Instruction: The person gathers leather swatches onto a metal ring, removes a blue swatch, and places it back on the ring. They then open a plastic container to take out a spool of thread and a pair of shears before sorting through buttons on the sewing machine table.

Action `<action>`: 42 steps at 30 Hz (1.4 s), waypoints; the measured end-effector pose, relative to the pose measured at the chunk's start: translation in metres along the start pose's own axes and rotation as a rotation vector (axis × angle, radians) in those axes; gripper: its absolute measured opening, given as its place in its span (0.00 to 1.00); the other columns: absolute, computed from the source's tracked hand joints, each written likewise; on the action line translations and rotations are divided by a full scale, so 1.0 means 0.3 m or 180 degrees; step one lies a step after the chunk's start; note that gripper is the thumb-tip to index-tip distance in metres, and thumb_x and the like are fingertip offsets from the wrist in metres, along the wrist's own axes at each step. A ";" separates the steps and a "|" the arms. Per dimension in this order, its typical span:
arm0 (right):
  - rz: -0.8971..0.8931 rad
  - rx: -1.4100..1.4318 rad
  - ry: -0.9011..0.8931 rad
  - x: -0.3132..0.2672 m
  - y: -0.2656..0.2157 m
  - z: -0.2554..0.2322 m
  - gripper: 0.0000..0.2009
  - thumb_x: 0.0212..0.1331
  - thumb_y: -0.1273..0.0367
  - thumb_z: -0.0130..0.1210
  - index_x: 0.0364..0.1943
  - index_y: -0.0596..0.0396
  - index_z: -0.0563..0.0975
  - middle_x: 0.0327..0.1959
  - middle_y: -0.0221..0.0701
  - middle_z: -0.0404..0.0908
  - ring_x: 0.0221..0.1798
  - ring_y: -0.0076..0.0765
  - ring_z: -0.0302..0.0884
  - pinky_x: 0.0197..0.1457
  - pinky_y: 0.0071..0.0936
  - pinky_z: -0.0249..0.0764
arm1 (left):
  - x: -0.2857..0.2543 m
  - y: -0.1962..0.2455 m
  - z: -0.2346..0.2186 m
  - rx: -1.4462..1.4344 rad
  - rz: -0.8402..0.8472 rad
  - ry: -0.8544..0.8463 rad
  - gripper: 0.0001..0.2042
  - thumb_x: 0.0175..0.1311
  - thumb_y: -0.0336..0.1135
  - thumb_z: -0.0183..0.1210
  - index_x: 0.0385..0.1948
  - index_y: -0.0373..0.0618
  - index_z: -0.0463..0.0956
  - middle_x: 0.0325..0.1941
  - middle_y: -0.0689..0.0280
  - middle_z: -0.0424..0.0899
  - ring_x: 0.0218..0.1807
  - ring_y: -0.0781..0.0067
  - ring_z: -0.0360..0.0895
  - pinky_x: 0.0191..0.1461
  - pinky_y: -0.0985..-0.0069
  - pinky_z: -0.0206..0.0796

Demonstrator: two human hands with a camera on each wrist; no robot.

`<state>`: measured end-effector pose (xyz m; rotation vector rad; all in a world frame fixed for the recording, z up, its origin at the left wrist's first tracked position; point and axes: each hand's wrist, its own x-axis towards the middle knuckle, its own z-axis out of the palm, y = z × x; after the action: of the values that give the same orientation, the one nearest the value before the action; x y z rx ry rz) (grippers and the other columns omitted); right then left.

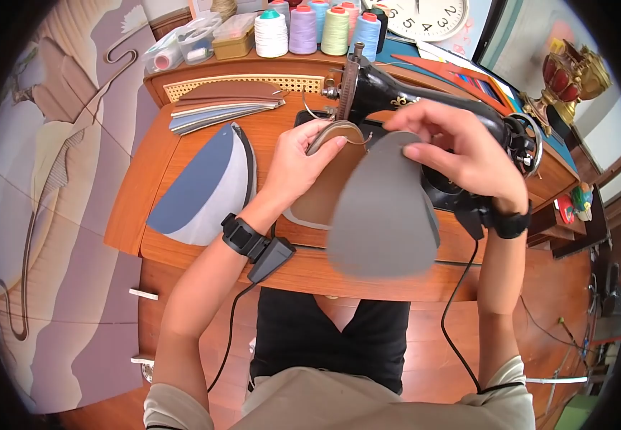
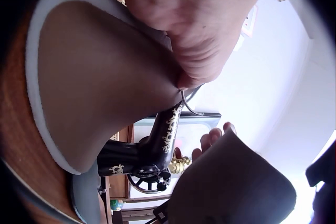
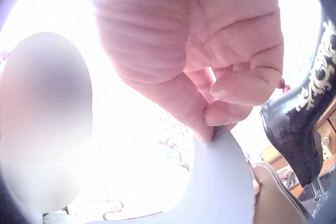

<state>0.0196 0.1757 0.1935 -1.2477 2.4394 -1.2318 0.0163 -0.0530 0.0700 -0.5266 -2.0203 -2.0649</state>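
Observation:
A grey rounded panel (image 1: 382, 215) hangs from my right hand (image 1: 461, 147), whose thumb and fingers pinch its narrow top; the right wrist view shows this pinch on the panel (image 3: 223, 182). My left hand (image 1: 299, 161) grips the narrow end of a brown panel (image 1: 325, 186), which is bent over at the top. In the left wrist view the brown panel (image 2: 105, 71) has a pale border, and a thin curved metal piece (image 2: 189, 104) sticks out by the fingertips. The grey panel partly covers the brown one in the head view.
A black sewing machine (image 1: 425, 97) stands behind the hands. Blue and grey panels (image 1: 203, 186) lie at the left of the table (image 1: 127, 208), with a fanned stack (image 1: 224, 111) behind them. Thread spools (image 1: 303, 32) and boxes (image 1: 233, 36) line the back.

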 end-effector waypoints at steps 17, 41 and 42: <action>0.0101 0.0145 0.0297 0.073 0.096 0.077 0.09 0.61 0.76 0.55 0.45 0.61 0.76 0.28 0.25 0.78 0.30 0.17 0.72 0.34 0.18 0.70 | -0.001 -0.003 -0.007 0.0170 0.0194 -0.0116 0.12 0.65 0.27 0.59 0.49 0.35 0.77 0.42 0.66 0.84 0.43 0.84 0.78 0.47 0.84 0.70; -0.0026 -0.0080 0.0254 0.084 0.059 0.150 0.03 0.57 0.75 0.60 0.32 0.61 0.79 0.22 0.31 0.79 0.24 0.23 0.78 0.30 0.22 0.72 | -0.007 0.024 -0.021 0.0030 -0.0001 -0.0147 0.12 0.66 0.30 0.56 0.49 0.35 0.76 0.43 0.66 0.82 0.45 0.83 0.75 0.51 0.80 0.67; -0.0055 -0.0015 0.0322 0.083 0.058 0.151 0.03 0.57 0.74 0.60 0.32 0.60 0.79 0.21 0.32 0.79 0.23 0.24 0.78 0.29 0.23 0.72 | -0.008 0.029 -0.022 0.0035 0.0003 -0.0155 0.12 0.66 0.30 0.56 0.49 0.35 0.76 0.43 0.66 0.82 0.45 0.83 0.75 0.51 0.80 0.67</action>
<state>0.0130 0.1357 0.1570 -1.2394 2.5075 -1.3257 0.0211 -0.0602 0.0772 -0.5810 -2.0567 -2.0585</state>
